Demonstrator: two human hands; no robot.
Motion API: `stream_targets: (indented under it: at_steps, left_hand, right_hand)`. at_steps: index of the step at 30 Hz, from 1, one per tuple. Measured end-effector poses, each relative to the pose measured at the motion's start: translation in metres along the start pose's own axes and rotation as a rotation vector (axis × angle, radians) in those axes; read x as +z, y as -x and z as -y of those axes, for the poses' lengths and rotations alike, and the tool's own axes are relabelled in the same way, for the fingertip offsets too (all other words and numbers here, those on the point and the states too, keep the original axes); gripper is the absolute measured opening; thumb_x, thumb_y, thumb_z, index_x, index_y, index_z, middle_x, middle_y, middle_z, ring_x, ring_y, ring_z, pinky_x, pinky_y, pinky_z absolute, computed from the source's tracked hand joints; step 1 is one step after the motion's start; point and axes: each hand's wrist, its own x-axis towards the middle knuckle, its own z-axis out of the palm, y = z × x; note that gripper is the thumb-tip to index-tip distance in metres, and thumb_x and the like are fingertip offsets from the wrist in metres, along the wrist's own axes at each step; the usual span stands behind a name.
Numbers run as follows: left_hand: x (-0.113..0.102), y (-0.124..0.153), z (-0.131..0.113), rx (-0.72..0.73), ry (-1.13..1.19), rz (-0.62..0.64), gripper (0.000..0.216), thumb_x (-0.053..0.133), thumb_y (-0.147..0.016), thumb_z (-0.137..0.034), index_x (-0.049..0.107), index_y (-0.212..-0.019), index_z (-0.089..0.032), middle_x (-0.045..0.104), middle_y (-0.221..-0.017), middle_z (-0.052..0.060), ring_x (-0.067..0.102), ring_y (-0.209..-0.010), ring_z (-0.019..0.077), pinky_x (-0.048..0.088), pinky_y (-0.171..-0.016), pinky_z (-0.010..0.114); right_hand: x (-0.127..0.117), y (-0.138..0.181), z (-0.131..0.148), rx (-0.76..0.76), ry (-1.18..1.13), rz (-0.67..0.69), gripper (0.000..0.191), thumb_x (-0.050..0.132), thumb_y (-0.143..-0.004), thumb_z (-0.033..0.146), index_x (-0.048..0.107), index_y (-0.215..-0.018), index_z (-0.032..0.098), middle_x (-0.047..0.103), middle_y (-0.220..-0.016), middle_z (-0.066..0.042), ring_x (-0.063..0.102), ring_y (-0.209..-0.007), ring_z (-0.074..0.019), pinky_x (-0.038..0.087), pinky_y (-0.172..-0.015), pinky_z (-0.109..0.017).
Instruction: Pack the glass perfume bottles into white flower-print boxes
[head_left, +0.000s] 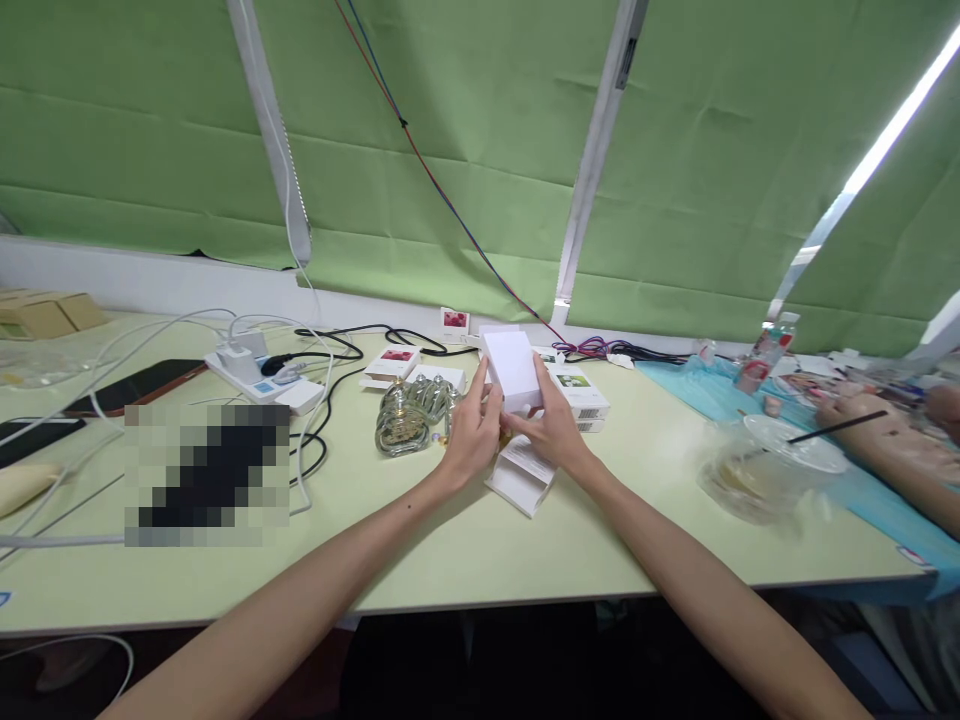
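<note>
Between both hands, above the table, is a plain white box (511,368), held tilted. My left hand (474,428) grips its left side, and my right hand (551,420) grips its right side with the thumb across the front. Below them an open white carton (523,474) lies on the table with its opening toward me. Left of my left hand stand several clear glass bottles (403,425) with ornate caps. Behind them lies a small white box with a red picture (391,362). Right of my right hand, white boxes with a green picture (579,392) are stacked.
A white power strip (262,380) with chargers and tangled cables spreads over the left, near a dark tablet (139,387). At right stand a lidded plastic cup (750,468) with a black straw and a drink bottle (766,350). Another person's hand (862,425) rests on blue sheeting.
</note>
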Motion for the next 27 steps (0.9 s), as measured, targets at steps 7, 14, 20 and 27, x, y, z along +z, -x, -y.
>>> stream_targets:
  at_steps: [7, 14, 20, 27]
  left_hand:
    - [-0.0001, 0.0006, -0.0009, -0.015, -0.024, -0.002, 0.067, 0.041, -0.101, -0.046, 0.025, -0.160, -0.017, 0.056, -0.065, -0.003, 0.052, -0.057, 0.0122, 0.043, -0.060, 0.023]
    - [-0.0003, 0.0002, 0.0010, -0.017, -0.042, -0.005, 0.066, 0.038, -0.102, -0.048, 0.026, -0.160, -0.018, 0.056, -0.062, -0.004, 0.052, -0.056, 0.0126, 0.044, -0.061, 0.024]
    - [0.0004, 0.0005, 0.0018, -0.015, -0.036, -0.011, 0.066, 0.038, -0.102, -0.050, 0.027, -0.159, -0.019, 0.059, -0.063, -0.004, 0.053, -0.055, 0.0127, 0.046, -0.062, 0.024]
    - [0.0013, 0.0004, -0.0011, 0.000, 0.018, -0.018, 0.066, 0.040, -0.101, -0.052, 0.031, -0.157, -0.019, 0.065, -0.073, 0.000, 0.059, -0.058, 0.0129, 0.050, -0.064, 0.025]
  right_hand:
    - [0.0006, -0.0006, -0.0020, 0.002, 0.000, -0.006, 0.107, 0.076, -0.078, 0.043, 0.014, -0.163, 0.023, 0.038, -0.158, -0.016, 0.058, -0.099, -0.0239, 0.053, -0.074, -0.035]
    - [0.0012, -0.0005, -0.0039, 0.013, 0.005, -0.004, 0.107, 0.076, -0.079, 0.047, 0.013, -0.163, 0.024, 0.049, -0.150, -0.015, 0.059, -0.097, -0.0238, 0.053, -0.072, -0.034]
    - [0.0013, -0.0007, -0.0034, -0.003, 0.018, -0.011, 0.107, 0.075, -0.080, 0.049, 0.013, -0.163, 0.025, 0.050, -0.149, -0.015, 0.060, -0.097, -0.0240, 0.054, -0.073, -0.035]
    - [0.0011, -0.0003, -0.0044, -0.024, 0.006, -0.002, 0.106, 0.075, -0.080, 0.047, 0.012, -0.163, 0.024, 0.054, -0.144, -0.015, 0.060, -0.096, -0.0238, 0.054, -0.070, -0.034]
